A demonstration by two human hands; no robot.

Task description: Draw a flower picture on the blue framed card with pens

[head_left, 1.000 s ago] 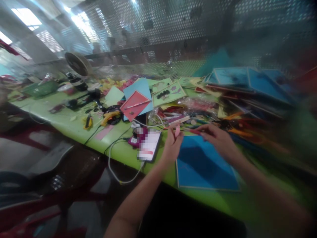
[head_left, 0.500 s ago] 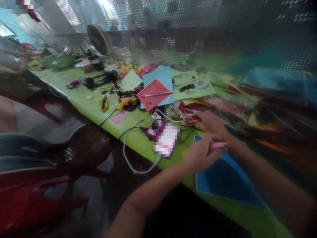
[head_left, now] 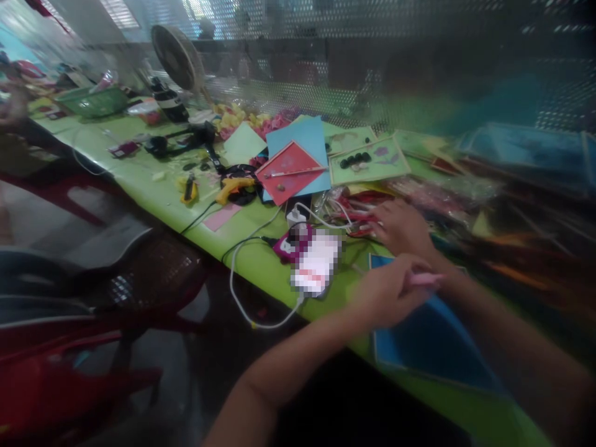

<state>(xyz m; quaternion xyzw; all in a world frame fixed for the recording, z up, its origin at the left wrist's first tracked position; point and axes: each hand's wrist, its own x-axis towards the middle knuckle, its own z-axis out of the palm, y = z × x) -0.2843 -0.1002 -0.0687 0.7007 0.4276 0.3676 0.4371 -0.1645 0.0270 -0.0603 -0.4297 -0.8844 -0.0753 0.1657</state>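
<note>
My left hand (head_left: 393, 292) is closed around a small pink piece (head_left: 424, 279) and hovers over the edge of a blue board (head_left: 419, 338). Just beyond it, my right hand (head_left: 404, 226) reaches forward with its fingers apart, their tips at some red-handled tools (head_left: 361, 223). The left wrist lies nearer to me than the right hand. A phone (head_left: 318, 264) with a lit screen rests against a purple power adapter (head_left: 291, 243), left of my hands.
A red framed board (head_left: 291, 174) lies on blue sheets, beside a green board (head_left: 372, 162) with black pieces. A yellow tool (head_left: 233, 191), a fan (head_left: 177, 59) and a green basin (head_left: 90, 101) are farther left. Red chairs (head_left: 56, 354) stand beside the table (head_left: 153, 198).
The view has shifted slightly. My right hand's fingers are more spread at the red handles. My left hand still has the pink piece and has moved a little to the right.
</note>
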